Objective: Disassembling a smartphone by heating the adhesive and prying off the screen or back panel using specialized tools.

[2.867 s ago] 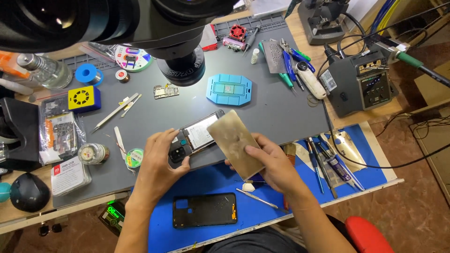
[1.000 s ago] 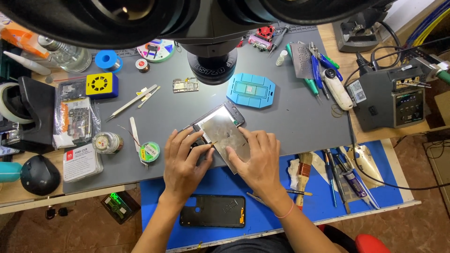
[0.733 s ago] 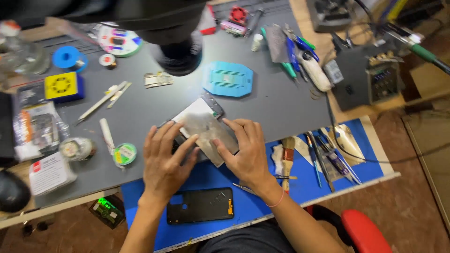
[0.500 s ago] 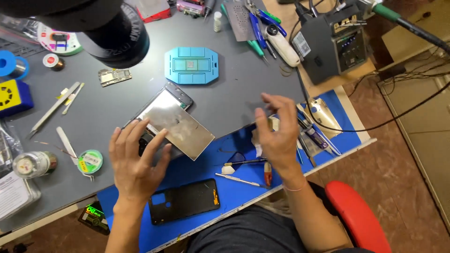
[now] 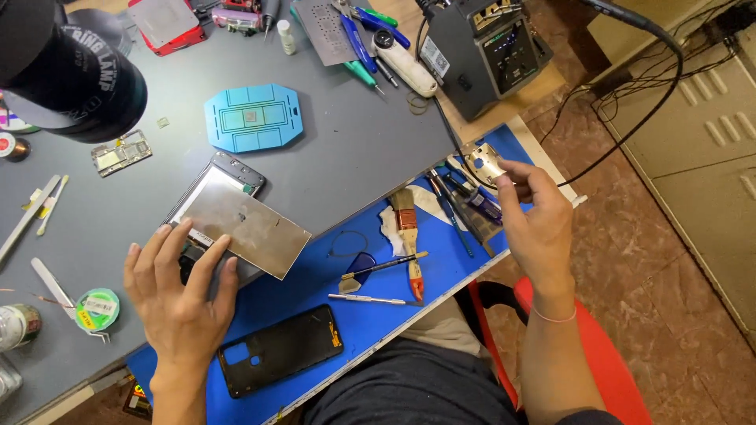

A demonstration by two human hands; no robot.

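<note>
Pressing left hand [image 5: 183, 291] flat, fingers spread, on phone [image 5: 224, 216] lying on worktop [image 5: 354, 134], metal plate [image 5: 248, 224] on top of phone. Right hand [image 5: 535, 224] raised at worktop edge, pinching small metal part [image 5: 483, 163] between thumb and fingertips. Black back cover [image 5: 279, 350] on blue mat [image 5: 441, 260], near left wrist.

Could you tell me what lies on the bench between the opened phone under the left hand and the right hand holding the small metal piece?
In the head view, between phone and right hand: a brush, a white cloth and assorted hand tools.
</note>
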